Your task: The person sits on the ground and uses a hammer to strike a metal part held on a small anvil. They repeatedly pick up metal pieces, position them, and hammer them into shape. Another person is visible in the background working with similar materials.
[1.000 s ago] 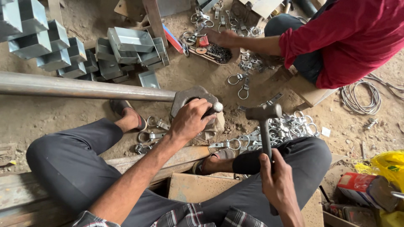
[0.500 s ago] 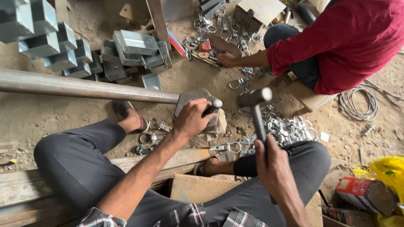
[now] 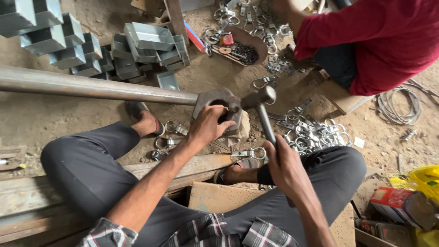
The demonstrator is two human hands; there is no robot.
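My left hand (image 3: 208,126) rests on a heavy hexagonal steel block (image 3: 218,106) fixed to the end of a long steel pipe (image 3: 91,86), with its fingers curled over the block's hole. What sits under the fingers is hidden. My right hand (image 3: 283,167) grips the handle of a steel hammer (image 3: 259,101), whose head lies against the block's right side. Below the block lies a metal ring clamp (image 3: 250,153) on a wooden plank (image 3: 192,167).
A person in a red shirt (image 3: 366,41) sits at the upper right. A heap of ring clamps (image 3: 311,130) lies right of the hammer. Grey metal boxes (image 3: 137,45) are stacked at the upper left. A dish of small parts (image 3: 242,45), coiled wire (image 3: 398,107) and a yellow bag (image 3: 423,178) surround me.
The hammer has swung down and left from a raised position until its head meets the block. My left hand stayed on the block. The person in red drew the arm back.
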